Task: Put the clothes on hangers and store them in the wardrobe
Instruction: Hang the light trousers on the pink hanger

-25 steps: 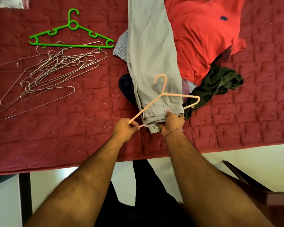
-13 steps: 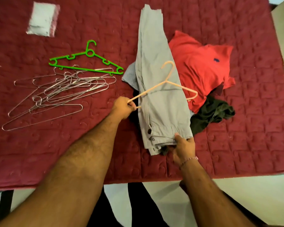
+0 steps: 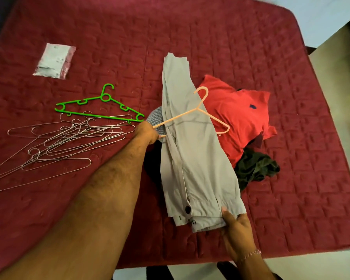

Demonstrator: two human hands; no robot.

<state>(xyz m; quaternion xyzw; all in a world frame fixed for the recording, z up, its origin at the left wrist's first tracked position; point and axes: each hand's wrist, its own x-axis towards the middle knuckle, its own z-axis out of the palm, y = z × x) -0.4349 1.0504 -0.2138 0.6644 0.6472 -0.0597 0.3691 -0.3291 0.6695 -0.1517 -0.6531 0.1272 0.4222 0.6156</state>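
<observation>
One end of the pink hanger [image 3: 200, 112] is gripped in the curled fingers of the left hand [image 3: 147, 133], the hanger being held over the folded grey trousers [image 3: 192, 154]. The trousers' waistband is pinched by the right hand [image 3: 235, 225]. The trousers are laid on the red quilt [image 3: 271, 199], overlapping a red shirt [image 3: 238, 118]; wire hangers [image 3: 65, 142] are spread well to the left.

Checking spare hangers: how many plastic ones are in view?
2: the green hanger lies beside the wire hangers; the pink hanger is gripped by the left hand over the grey trousers.
</observation>
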